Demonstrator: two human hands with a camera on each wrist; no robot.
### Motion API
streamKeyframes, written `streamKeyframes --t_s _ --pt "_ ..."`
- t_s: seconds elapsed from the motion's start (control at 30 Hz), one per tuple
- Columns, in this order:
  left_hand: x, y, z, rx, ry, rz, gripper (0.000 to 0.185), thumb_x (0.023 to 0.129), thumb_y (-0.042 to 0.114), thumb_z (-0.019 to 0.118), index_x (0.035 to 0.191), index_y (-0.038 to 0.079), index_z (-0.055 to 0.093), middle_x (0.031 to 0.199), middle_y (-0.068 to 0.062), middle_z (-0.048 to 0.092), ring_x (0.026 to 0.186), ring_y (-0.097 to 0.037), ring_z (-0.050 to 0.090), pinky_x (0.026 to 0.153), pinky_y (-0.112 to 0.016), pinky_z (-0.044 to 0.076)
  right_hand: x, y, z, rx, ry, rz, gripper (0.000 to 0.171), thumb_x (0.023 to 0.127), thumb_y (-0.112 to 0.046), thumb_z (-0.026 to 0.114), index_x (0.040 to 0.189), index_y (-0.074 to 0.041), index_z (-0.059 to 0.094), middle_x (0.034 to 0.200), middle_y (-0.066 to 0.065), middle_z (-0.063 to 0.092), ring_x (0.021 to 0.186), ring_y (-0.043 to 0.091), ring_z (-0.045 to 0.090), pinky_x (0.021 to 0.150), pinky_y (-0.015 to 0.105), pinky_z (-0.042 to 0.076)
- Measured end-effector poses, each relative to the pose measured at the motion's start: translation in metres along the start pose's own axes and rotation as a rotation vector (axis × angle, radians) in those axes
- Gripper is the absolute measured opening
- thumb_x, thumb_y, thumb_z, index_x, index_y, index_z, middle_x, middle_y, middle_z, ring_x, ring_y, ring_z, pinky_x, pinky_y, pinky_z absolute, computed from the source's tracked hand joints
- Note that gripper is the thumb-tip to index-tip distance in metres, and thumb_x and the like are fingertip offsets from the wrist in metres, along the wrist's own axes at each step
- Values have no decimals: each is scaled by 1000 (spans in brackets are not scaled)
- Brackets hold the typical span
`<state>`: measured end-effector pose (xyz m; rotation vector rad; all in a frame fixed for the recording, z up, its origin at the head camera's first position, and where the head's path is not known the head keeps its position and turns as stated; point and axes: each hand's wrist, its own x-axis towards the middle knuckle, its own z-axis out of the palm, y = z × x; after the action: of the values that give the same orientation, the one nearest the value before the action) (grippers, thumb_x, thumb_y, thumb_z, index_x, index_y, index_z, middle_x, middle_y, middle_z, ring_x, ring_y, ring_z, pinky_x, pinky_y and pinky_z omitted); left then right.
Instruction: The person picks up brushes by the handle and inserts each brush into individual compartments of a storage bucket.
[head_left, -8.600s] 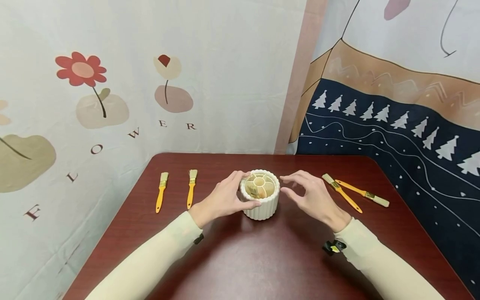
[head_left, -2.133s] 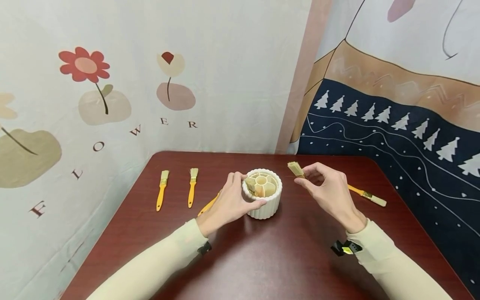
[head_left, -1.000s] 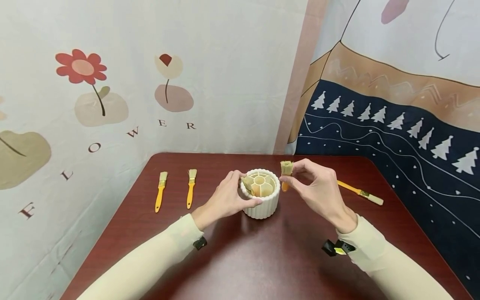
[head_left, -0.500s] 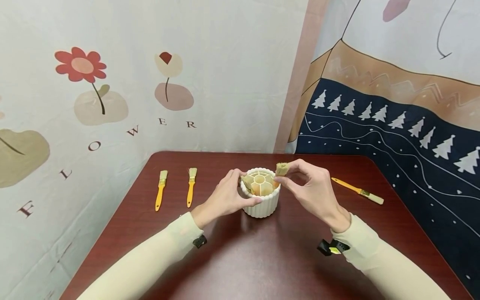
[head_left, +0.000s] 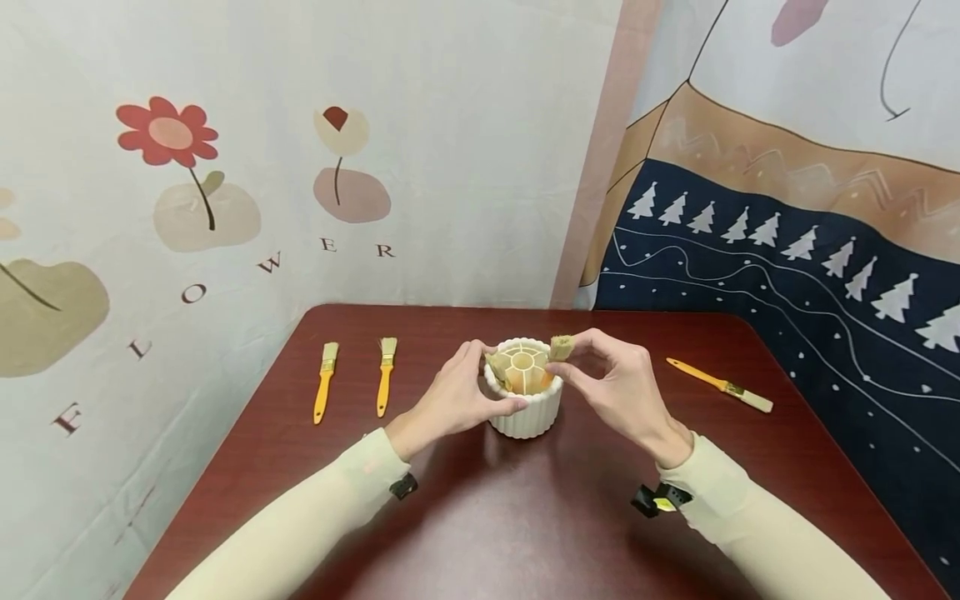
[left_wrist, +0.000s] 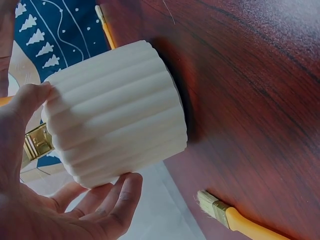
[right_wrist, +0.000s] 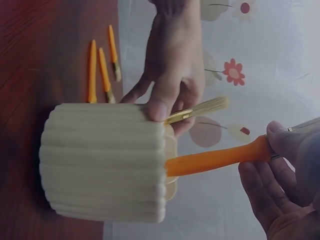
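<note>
Dark red in the head view, the desk [head_left: 480,525] stands before printed cloths [head_left: 465,167] and bears a cup [head_left: 528,419], one brush [head_left: 498,372] inside. Left wrist: the left hand [left_wrist: 35,212] grips the cup. Right wrist: the right hand [right_wrist: 274,187] pinches a second brush [right_wrist: 220,159], reaching into the cup.

Brush [head_left: 561,347] lifted off table [head_left: 495,533], handle [right_wrist: 215,160] lowered into white pot [right_wrist: 102,165]
</note>
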<state>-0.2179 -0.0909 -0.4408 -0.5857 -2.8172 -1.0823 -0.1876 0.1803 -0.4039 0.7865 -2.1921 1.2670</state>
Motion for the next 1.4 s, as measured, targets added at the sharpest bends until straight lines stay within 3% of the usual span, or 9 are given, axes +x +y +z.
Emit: streamKeyframes --t_s 0.3,0.57,0.83,1.4 --pt "-2 1 -2 -12 -6 4 83 86 53 102 142 7 61 140 -10 69 123 -29 68 107 -49 61 -4 9 5 -5 -30 6 36 87 3 100 116 -14 85 108 -1 89 97 9 81 89 19 68" --pt "-1 0 -2 -13 -3 9 84 85 53 102 143 7 61 138 -10 69 120 -28 68 105 -47 60 -6 14 8 2 -69 13 36 87 3 100 114 -15 85 108 -2 88 97 10 81 89 30 72" --pt "-1 -1 -1 -22 5 22 83 85 51 103 143 7 61 139 -10 70 119 -26 68 104 -44 59 -9 19 11 75 -109 21 37 88 8 98 116 -12 84 109 2 88 97 13 85 91 23 70" --pt "-2 1 -2 -17 2 8 85 85 52 103 144 7 62 138 -9 70 119 -27 68 104 -47 60 -14 27 16 134 -151 -47 41 85 14 96 116 -11 84 110 3 86 101 14 84 94 27 70"
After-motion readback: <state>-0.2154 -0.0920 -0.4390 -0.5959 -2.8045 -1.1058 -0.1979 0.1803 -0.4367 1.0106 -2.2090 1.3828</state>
